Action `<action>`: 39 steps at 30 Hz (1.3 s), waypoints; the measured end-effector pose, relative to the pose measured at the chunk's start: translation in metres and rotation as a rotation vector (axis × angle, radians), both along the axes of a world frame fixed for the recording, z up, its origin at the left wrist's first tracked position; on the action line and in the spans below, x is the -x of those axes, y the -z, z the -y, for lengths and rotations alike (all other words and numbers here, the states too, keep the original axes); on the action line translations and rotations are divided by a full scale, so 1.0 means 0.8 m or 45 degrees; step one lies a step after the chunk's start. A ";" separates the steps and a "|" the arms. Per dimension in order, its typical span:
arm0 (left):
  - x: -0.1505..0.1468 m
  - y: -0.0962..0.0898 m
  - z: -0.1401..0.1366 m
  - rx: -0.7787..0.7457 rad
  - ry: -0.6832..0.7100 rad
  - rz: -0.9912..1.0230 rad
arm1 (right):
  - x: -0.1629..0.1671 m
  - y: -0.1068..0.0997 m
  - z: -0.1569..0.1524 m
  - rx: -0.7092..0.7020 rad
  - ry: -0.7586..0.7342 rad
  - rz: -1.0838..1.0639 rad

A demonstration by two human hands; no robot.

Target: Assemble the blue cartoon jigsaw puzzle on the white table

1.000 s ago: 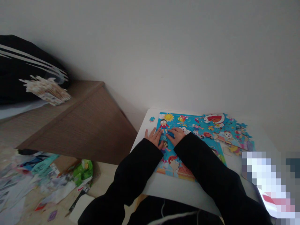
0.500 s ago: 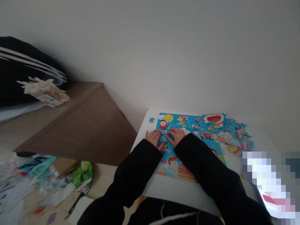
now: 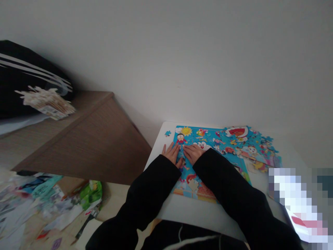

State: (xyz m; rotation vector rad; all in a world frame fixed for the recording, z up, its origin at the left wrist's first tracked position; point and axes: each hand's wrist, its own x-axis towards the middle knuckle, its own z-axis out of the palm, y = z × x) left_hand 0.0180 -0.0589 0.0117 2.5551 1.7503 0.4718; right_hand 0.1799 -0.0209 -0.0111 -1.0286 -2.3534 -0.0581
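Note:
A blue cartoon jigsaw puzzle [image 3: 202,192] lies flat on the white table, with a sun and cartoon figures printed on it. My left hand [image 3: 171,153] rests on its left part, fingers stretched out just below the figure in the red top. Close beside it, my right hand [image 3: 193,152] lies on the puzzle with its fingers extended and together, tips pointing toward the left fingers. No piece shows in either hand, though the surface under the fingers is hidden. A single loose puzzle piece [image 3: 168,133] sits on the table left of the puzzle's top corner.
Several loose pieces [image 3: 267,147] are heaped over the puzzle's right side. The white table [image 3: 182,210] meets the wall behind. At left stands a brown cabinet [image 3: 91,146] bearing a pack of cotton swabs [image 3: 50,102] and a black bag [image 3: 28,69]. Litter [image 3: 52,205] covers the floor below.
My right hand's fingers have drawn together and flattened on the puzzle, shifting slightly left. My left fingers have stretched a little farther up. The puzzle and loose pieces have stayed put.

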 end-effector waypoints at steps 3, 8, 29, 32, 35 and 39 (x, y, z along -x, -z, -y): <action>0.002 0.008 -0.003 0.017 0.004 0.022 | 0.004 0.003 0.003 0.005 -0.059 0.153; 0.003 0.009 -0.004 0.025 0.010 0.081 | 0.012 0.007 0.005 0.014 0.028 0.199; 0.014 -0.008 0.003 0.057 -0.009 0.080 | 0.004 0.004 -0.007 0.089 0.018 -0.212; 0.013 -0.009 0.005 0.036 -0.022 0.064 | 0.000 0.009 -0.011 0.091 -0.047 -0.290; 0.011 -0.008 0.005 0.015 -0.030 0.020 | -0.001 0.012 -0.014 0.088 -0.032 -0.331; 0.011 -0.005 0.005 -0.022 -0.021 0.011 | -0.001 0.011 -0.014 0.103 0.047 -0.372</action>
